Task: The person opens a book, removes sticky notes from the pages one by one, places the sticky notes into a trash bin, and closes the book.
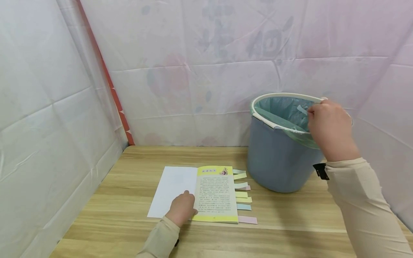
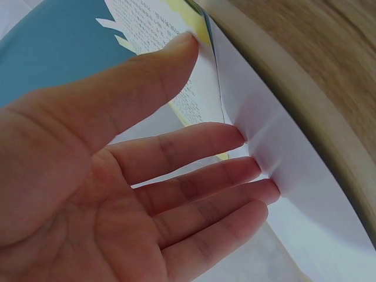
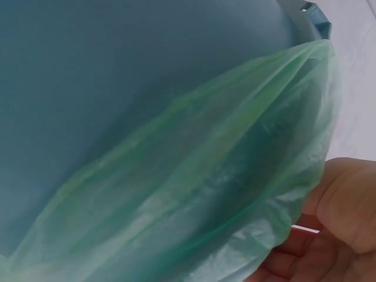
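An open book [image 1: 215, 195] lies on the wooden table, its left page [image 1: 172, 182] blank white and its right page printed with a yellow border. Resting on the book near its lower fold is my left hand [image 1: 182, 208]; in the left wrist view its fingertips [image 2: 255, 167] touch the white page and the thumb lies over the printed one. My right hand [image 1: 331, 127] is over the rim of a blue-grey bin [image 1: 280, 157], pinching a pale blue sticky strip [image 1: 302, 109] above the opening. The right wrist view shows mostly the green bin liner [image 3: 194, 176], which hides part of that hand.
Several coloured page tabs [image 1: 243, 207] stick out from the book's right edge, towards the bin. The bin stands at the table's [image 1: 129, 190] back right, with a white rim [image 1: 264, 120]. White printed cloth [image 1: 193, 89] hangs behind and at the sides.
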Tool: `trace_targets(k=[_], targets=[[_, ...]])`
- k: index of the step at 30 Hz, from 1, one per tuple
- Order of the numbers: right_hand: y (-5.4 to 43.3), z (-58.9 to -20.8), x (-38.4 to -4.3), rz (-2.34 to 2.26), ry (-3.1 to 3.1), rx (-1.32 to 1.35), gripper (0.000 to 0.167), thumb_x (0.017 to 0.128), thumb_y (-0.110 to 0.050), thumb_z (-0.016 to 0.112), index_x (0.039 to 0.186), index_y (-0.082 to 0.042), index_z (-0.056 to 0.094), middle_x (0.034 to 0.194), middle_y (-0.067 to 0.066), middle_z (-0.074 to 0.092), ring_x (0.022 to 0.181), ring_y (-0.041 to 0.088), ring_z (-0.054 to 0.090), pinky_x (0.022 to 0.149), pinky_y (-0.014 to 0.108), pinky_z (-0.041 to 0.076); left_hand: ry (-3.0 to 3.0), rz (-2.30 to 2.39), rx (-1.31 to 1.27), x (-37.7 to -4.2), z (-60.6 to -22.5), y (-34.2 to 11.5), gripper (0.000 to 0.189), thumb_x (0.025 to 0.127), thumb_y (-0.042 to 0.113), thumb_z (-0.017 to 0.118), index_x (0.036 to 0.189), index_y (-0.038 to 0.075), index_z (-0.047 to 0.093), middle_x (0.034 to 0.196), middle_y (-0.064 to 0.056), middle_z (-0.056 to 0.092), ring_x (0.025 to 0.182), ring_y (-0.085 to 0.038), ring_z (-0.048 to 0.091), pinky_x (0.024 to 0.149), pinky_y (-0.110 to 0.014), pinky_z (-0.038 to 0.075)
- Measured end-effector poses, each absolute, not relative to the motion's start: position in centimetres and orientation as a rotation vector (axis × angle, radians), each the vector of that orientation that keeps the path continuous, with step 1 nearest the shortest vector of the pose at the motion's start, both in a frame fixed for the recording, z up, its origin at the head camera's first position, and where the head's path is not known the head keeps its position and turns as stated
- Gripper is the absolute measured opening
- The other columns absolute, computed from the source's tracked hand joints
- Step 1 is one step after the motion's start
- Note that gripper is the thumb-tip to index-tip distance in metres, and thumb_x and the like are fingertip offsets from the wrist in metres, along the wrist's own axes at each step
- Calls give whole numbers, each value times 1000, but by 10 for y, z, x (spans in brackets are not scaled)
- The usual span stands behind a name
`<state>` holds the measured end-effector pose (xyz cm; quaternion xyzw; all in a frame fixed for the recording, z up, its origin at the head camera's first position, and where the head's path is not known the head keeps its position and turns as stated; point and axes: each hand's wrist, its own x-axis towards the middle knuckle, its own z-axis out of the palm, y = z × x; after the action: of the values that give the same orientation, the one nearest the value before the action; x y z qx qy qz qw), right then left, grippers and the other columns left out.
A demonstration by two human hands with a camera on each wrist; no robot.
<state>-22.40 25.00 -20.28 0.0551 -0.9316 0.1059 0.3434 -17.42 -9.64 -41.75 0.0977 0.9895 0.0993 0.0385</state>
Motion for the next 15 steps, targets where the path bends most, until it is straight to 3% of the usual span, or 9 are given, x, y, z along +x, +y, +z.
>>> trace_targets(k=[11, 15], targets=[[249, -203, -221, 257, -2487, 130, 22, 90, 7, 48, 99, 16, 66, 100, 35, 58, 83, 50, 54, 60, 60, 45, 3046, 280, 306, -172, -414, -95, 33, 71, 21, 84, 84, -5, 67, 77, -10, 54, 61, -17, 49, 60, -35, 52], [245, -202, -216, 261, -2428, 164, 19, 90, 7, 50, 96, 15, 66, 91, 33, 58, 77, 49, 54, 59, 60, 44, 3044, 280, 309, -171, -414, -94, 33, 72, 20, 84, 85, -4, 67, 77, -10, 54, 62, -17, 48, 60, -35, 52]])
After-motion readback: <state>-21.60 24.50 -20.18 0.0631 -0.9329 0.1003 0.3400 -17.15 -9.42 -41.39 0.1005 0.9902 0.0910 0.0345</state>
